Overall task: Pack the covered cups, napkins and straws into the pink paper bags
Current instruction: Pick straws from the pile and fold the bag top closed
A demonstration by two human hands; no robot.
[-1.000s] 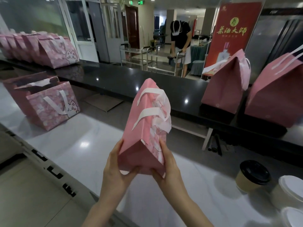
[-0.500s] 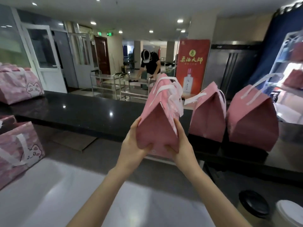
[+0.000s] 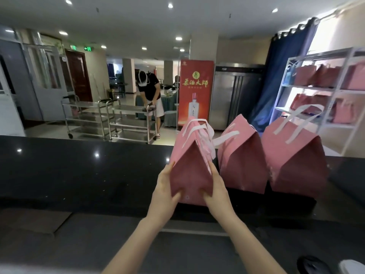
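A closed pink paper bag (image 3: 190, 167) with white handles is held between both hands on the raised black counter (image 3: 79, 171). My left hand (image 3: 165, 191) grips its lower left side. My right hand (image 3: 216, 189) grips its lower right side. Directly to its right stand two more closed pink bags, one (image 3: 242, 161) close beside it and another (image 3: 296, 159) further right. A black cup lid (image 3: 310, 265) and a white cup lid (image 3: 353, 266) peek in at the bottom right corner.
The grey lower worktop (image 3: 98, 244) lies below the black counter. Behind the counter are steel trolleys (image 3: 110, 119), a person bent over one, a red banner (image 3: 195, 91), a steel fridge (image 3: 235, 95) and a white shelf rack (image 3: 324, 88) with more pink bags.
Both hands have carried the pink bag up and away from the lower worktop to the black counter, next to the two standing bags. My view has risen; the cups have dropped to the corner.
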